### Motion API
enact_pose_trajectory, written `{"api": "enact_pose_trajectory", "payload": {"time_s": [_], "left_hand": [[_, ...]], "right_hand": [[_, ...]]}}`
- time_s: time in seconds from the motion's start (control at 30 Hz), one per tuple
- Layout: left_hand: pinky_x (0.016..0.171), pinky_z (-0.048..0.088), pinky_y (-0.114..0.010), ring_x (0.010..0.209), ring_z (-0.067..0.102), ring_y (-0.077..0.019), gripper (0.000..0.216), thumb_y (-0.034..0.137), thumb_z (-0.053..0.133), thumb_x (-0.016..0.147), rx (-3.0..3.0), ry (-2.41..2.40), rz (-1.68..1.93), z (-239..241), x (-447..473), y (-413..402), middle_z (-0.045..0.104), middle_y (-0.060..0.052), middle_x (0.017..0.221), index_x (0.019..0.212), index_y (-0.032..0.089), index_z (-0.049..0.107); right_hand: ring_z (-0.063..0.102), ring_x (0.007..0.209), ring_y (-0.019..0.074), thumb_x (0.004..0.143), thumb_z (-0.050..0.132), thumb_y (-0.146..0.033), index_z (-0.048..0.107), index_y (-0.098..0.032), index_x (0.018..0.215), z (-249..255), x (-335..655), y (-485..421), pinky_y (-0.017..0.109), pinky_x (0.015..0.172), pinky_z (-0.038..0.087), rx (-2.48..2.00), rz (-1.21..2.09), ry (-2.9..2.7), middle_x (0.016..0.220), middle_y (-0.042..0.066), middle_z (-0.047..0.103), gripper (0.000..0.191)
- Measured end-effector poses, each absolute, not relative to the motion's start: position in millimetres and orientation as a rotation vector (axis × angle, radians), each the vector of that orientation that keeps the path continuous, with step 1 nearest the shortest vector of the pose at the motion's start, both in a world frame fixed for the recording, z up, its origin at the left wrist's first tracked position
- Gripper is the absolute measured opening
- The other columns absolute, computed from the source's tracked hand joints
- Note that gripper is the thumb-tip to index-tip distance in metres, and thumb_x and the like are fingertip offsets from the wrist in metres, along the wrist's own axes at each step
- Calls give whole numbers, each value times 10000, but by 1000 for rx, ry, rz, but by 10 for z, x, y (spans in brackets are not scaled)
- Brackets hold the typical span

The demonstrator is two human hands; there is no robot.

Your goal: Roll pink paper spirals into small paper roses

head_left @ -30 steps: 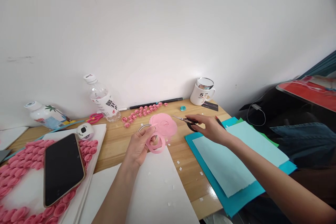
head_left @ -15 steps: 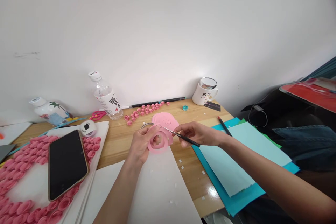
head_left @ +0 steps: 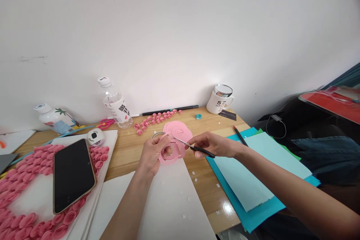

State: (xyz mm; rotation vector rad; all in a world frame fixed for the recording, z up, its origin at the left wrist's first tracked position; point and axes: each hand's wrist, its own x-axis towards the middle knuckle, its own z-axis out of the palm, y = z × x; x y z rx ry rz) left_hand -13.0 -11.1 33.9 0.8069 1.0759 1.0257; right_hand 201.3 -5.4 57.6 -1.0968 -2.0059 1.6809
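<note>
Pinched in my left hand (head_left: pixel 152 153) is a pink paper spiral (head_left: pixel 172 159), cut into loose curling bands around an open centre. My right hand (head_left: pixel 206 144) grips a slim tool (head_left: pixel 203 152) with a black handle and a thin metal tip; its exact kind is unclear. The metal part reaches left to the upper edge of the spiral. Just behind lie pink paper discs (head_left: pixel 180 127) marked with curved lines. Beside my left fingers a silvery curved edge (head_left: pixel 156 134) shows, mostly hidden.
Rolled pink paper roses (head_left: pixel 157 117) lie by the wall near a teal rose (head_left: pixel 198 116). A bottle (head_left: pixel 116 108) and mug (head_left: pixel 218 101) stand behind. At left, a phone (head_left: pixel 74 176) rests on a rose-covered board (head_left: pixel 30 198); blue sheets (head_left: pixel 258 172) lie right.
The pink spiral has tilted a little, and its bands sit differently. Both hands keep their holds almost in place. The whole view has shifted slightly.
</note>
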Motion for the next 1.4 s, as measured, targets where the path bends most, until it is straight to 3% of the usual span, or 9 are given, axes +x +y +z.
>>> {"api": "enact_pose_trajectory", "payload": {"time_s": [0.57,0.73,0.87,0.97,1.07,1.13,1.23,1.3,1.4], "left_hand": [[404,281,-193,396,382,-54,285,356,716,593,844,1044,1014,315,-139,-109,478,17,414,507,119,581],[410,290,-202,399,380,-53,256,358,686,643,874,964,1009,339,-125,-121,504,12,456,622,111,624],[423,330,-218,410,447,-62,299,388,677,657,876,978,1025,348,-80,-138,653,-78,664,751,107,639],[410,334,-218,420,496,-85,339,413,664,667,856,999,1014,346,-52,-147,672,-110,700,791,99,630],[395,330,-215,403,498,-90,375,432,661,663,834,986,994,361,-35,-156,671,-110,669,822,95,628],[390,329,-215,386,488,-85,395,439,666,653,818,965,978,372,-28,-161,666,-100,655,843,94,632],[411,348,-215,403,484,-85,376,428,667,655,804,922,993,367,-20,-162,632,-54,599,837,100,639],[440,366,-215,430,485,-91,371,432,658,663,803,909,977,351,-18,-156,588,-20,542,843,107,648],[506,406,-236,509,522,-118,385,443,652,655,834,996,909,320,-26,-134,599,-27,599,863,119,656]], "right_hand": [[404,506,84,666,649,-417,664,-143,963,496,2082,-53,237,497,356,-1164,1778,-1810,567,-20,504,404],[484,533,114,657,655,-321,627,-184,960,367,2381,20,228,496,361,-1547,1217,-2050,576,-25,552,333],[586,743,199,620,590,-108,620,-184,925,292,2581,31,252,585,387,-1954,601,-2345,794,48,658,315],[592,867,257,613,592,-95,605,-186,1012,330,2589,36,289,646,401,-2051,481,-2455,951,85,661,410],[587,909,312,673,568,-109,628,-177,1011,433,2449,50,357,690,407,-2137,433,-2337,925,117,672,350],[598,888,297,774,511,-206,656,-167,932,482,2275,52,373,706,418,-1998,511,-2108,877,124,675,219],[623,841,225,834,445,-409,618,-160,981,449,1958,45,330,696,466,-1345,1168,-1771,918,102,669,337],[621,851,215,744,587,-435,549,-169,1104,353,1773,49,323,694,486,-1087,1479,-1613,979,98,655,449],[624,781,192,627,716,-397,610,-156,994,153,1602,90,303,669,488,-1078,1610,-1484,916,80,664,452]]}}
